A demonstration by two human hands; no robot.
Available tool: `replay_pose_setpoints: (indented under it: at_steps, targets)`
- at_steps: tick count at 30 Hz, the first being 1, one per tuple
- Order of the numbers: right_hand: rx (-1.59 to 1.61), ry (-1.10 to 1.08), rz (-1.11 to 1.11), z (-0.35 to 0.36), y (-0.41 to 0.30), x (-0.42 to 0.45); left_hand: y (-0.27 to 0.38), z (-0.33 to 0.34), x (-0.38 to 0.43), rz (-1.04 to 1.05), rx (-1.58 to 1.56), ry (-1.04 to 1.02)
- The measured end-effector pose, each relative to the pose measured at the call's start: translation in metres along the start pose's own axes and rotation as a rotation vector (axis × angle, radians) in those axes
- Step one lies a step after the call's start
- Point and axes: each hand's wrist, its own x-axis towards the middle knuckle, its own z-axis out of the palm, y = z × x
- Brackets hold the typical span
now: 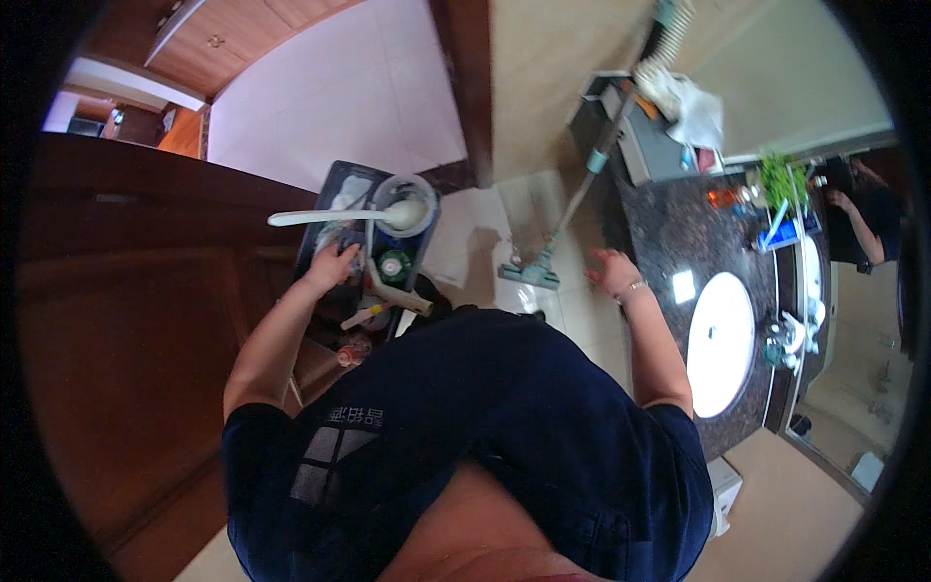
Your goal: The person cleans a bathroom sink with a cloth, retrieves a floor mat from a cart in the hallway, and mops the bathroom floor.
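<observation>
My left hand (331, 268) reaches into a dark plastic caddy (331, 178), its fingers at some greyish items; whether it grips one I cannot tell. Inside the caddy are a round tub (436, 200) with a white long-handled brush (327, 217) lying across it, a green-topped bottle (393, 266) and a pale curved handle (400, 295). Near the dark stone countertop (654, 233) my right hand (614, 273) hangs with its fingers apart and nothing in it. A floor tool with a teal head (531, 274) stands on the tiles between my hands.
An oval white sink (720, 345) is set in the countertop, with a green plant (782, 182), a blue item (785, 234) and an orange bottle (726, 196) beyond. A grey box (658, 153) bears a white cloth (697, 113). A brown wooden door (138, 327) stands at the left.
</observation>
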Motion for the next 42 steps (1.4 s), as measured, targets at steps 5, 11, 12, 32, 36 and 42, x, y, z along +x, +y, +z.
replay_pose_setpoints:
  at_steps: [5,11,12,32,36,42]
  targets:
    - [0.097,-0.064,0.106,0.037,-0.012,0.026,0.043,-0.058,0.072,0.097,0.15,-0.04]
    - [0.161,-0.27,0.331,0.07,-0.028,0.039,0.103,-0.126,0.175,0.182,0.351,-0.043]
    - [0.182,-0.316,0.361,0.076,-0.028,0.045,0.103,-0.138,0.199,0.256,0.355,-0.007]
    - [0.505,-0.193,-0.282,-0.122,-0.489,0.628,0.364,-0.336,0.552,0.371,0.502,-0.157]
    - [0.551,-0.107,-0.346,-0.191,-0.556,0.73,0.437,-0.328,0.671,0.693,0.747,-0.262]
    - [0.661,0.039,-0.164,-0.283,-0.492,0.823,0.589,-0.243,0.754,0.736,0.872,-0.406]
